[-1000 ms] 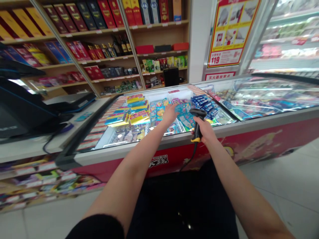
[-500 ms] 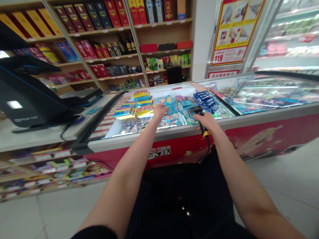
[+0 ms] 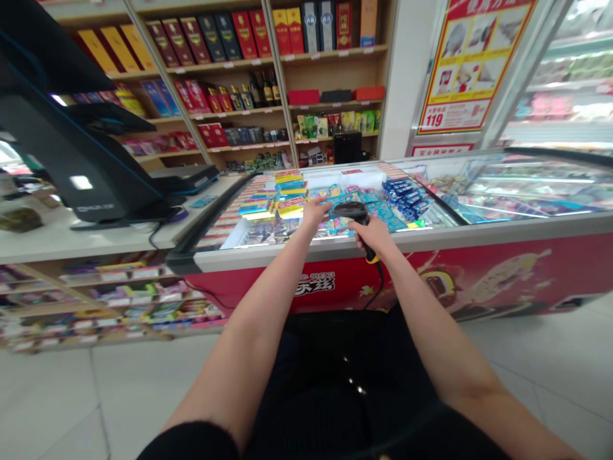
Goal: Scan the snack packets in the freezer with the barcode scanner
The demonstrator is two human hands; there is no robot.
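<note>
In my right hand (image 3: 376,235) is a black handheld barcode scanner (image 3: 352,209) with a yellow collar at its grip's lower end; a cord hangs from it. The scanner's head points left, close to my left hand (image 3: 316,212). My left fingers are pinched on the edge of a flat blue packet (image 3: 338,200), partly hidden behind the scanner. Both hands are over the glass top of a chest freezer. More blue packets (image 3: 390,216) lie spread to the right of the scanner, beside a pile of dark blue packets (image 3: 406,197).
Stacked yellow and blue boxes (image 3: 292,206) are left of my hands on the freezer (image 3: 249,259). A checkout terminal (image 3: 96,185) stands on the counter (image 3: 138,246) at the left. Shelves of boxes and bottles (image 3: 268,89) line the back wall.
My right hand has brought the scanner leftward, nearer my left hand and the blue packet. The view has shifted, with the surroundings now farther right.
</note>
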